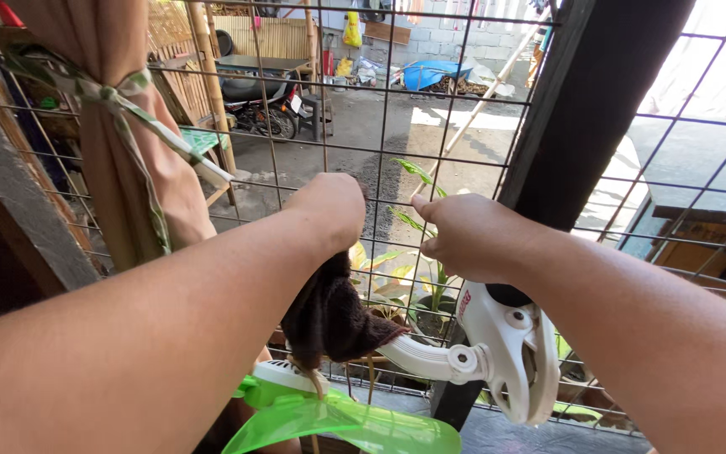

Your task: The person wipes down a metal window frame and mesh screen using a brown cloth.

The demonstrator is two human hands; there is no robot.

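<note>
L hand [327, 210] is closed in a fist, fingers pinching the top of a dark brown cloth [332, 315] that hangs down over the white fan [497, 349] w/ its green blade [338, 420] below. R hand [464, 235] is up near the wire grid [380, 109]; fingers curled, thumb out, can't tell if gripping a wire. Tied curtain [128, 126] at left.

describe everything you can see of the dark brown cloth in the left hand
The dark brown cloth looks like soft, fuzzy terry fabric. It hangs bunched and limp from the closed left hand, in front of the wire grid. Its lower edge drapes onto the white fan arm, just above the green fan blade.
</note>
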